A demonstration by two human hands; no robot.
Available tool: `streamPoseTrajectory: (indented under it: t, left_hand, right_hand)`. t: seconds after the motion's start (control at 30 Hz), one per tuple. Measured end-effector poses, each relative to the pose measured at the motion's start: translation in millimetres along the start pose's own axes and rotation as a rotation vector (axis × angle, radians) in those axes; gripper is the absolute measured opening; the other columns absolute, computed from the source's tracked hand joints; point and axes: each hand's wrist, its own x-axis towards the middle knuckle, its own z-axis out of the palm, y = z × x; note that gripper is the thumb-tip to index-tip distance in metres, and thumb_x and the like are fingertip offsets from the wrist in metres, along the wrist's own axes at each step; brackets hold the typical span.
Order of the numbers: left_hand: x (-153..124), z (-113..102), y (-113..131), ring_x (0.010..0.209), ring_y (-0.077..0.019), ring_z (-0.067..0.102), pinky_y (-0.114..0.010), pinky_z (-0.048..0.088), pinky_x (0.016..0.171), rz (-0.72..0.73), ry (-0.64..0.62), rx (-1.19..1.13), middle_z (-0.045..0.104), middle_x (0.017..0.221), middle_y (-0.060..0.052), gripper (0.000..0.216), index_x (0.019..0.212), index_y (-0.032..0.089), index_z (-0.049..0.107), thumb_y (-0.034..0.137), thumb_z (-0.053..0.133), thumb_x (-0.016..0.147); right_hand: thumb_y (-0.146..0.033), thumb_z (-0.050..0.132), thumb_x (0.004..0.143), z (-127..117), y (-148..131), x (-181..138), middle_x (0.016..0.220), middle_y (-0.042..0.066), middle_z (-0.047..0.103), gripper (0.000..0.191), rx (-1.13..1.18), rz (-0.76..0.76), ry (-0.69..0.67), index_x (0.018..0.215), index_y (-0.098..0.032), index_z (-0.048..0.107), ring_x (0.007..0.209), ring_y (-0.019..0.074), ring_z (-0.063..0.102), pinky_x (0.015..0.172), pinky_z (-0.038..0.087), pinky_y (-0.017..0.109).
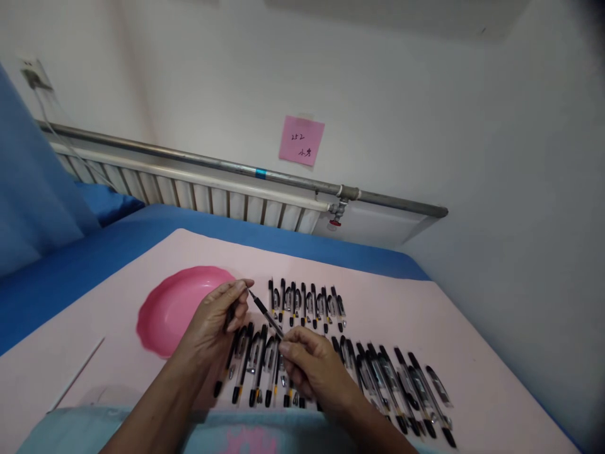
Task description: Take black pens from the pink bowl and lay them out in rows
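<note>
My left hand point(218, 321) and my right hand point(312, 364) together hold one black pen point(265, 313) a little above a pink table cover point(472, 378). The left fingers pinch the pen's far tip; the right fingers grip its near end. Under my hands lies a near row of several black pens point(378, 375), side by side. A shorter far row of pens point(307, 302) lies just beyond. A pink shallow dish point(177, 309) sits left of the pens, next to my left hand.
A thin white rod point(78, 373) lies on the cover at the left. Blue fabric point(70, 265) borders the cover. Behind run a radiator point(198, 195) and a metal pipe point(283, 178). A pink note point(301, 140) is stuck on the wall.
</note>
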Motion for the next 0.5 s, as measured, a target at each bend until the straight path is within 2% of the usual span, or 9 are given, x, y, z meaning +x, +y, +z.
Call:
streamPoseTrajectory:
  t: [0.13, 0.2, 0.3, 0.37, 0.5]
  left_hand:
    - [3.1, -2.4, 8.2, 0.044, -0.0037, 0.042, -0.012, 0.024, 0.028, -0.009, 0.125, -0.128, 0.054, 0.065, -0.002, 0.007, 0.072, 0.01, 0.06, 0.016, 0.062, 0.068]
    - [4.0, -3.4, 8.6, 0.044, -0.0037, 0.042, -0.012, 0.024, 0.027, -0.007, 0.146, -0.129, 0.055, 0.067, -0.002, 0.003, 0.07, 0.01, 0.059, 0.011, 0.059, 0.067]
    - [2.7, -3.1, 2.9, 0.045, -0.0041, 0.042, -0.012, 0.025, 0.028, -0.045, 0.032, -0.06, 0.054, 0.066, -0.002, 0.01, 0.075, 0.01, 0.061, 0.009, 0.059, 0.066]
    - [0.3, -1.9, -2.9, 0.047, -0.0043, 0.042, -0.011, 0.025, 0.03, -0.093, -0.051, -0.003, 0.052, 0.064, -0.001, 0.014, 0.08, 0.009, 0.063, 0.014, 0.062, 0.067]
    - [-5.7, 2.3, -10.8, 0.042, -0.0028, 0.037, -0.011, 0.021, 0.031, -0.109, -0.097, 0.102, 0.048, 0.054, 0.002, 0.024, 0.087, 0.01, 0.066, 0.026, 0.067, 0.069]
  right_hand:
    - [-0.038, 0.06, 0.073, 0.5, -1.5, 0.0, 0.049, -0.007, 0.047, 0.024, -0.013, 0.0, -0.006, 0.067, -0.018, 0.049, 0.036, 0.0024, 0.033, 0.036, 0.022, 0.016]
    - [-0.038, 0.06, 0.072, 0.0, -2.1, 0.1, 0.049, -0.007, 0.047, 0.025, -0.013, -0.002, -0.008, 0.067, -0.018, 0.048, 0.036, 0.0025, 0.033, 0.036, 0.022, 0.016]
    - [-0.038, 0.059, 0.074, -0.3, -2.5, -0.1, 0.049, -0.007, 0.047, 0.025, -0.001, 0.006, -0.017, 0.066, -0.018, 0.047, 0.036, 0.0023, 0.032, 0.036, 0.022, 0.016]
    - [-0.037, 0.057, 0.075, -0.4, -2.2, -0.3, 0.048, -0.007, 0.046, 0.024, -0.001, 0.013, -0.024, 0.065, -0.018, 0.046, 0.036, 0.0022, 0.032, 0.036, 0.021, 0.016]
    - [-0.037, 0.054, 0.077, -0.7, -0.1, 0.3, 0.049, -0.007, 0.046, 0.025, -0.031, 0.008, -0.064, 0.064, -0.018, 0.045, 0.037, 0.0026, 0.033, 0.037, 0.021, 0.016]
